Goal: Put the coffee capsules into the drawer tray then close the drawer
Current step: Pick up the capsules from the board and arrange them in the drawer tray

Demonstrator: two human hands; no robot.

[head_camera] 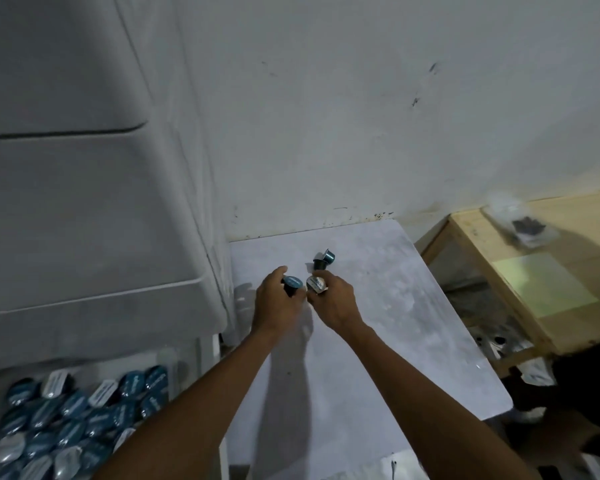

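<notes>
My left hand [278, 301] grips a blue-lidded coffee capsule [291, 283] just above the white table [378, 323]. Right beside it, my right hand [331, 303] holds a silver-lidded capsule [316, 283]. The two hands almost touch. Just beyond them, two dark blue capsules [325, 259] lie on the table top. At the lower left the drawer tray [174, 368] stands open, with several blue and silver capsules [73, 414] heaped in it.
A white cloth-covered unit [84, 202] rises at the left, above the drawer. A white wall backs the table. At the right stands a wooden bench [541, 271] with a clear plastic packet [520, 220] and a pale green sheet on it.
</notes>
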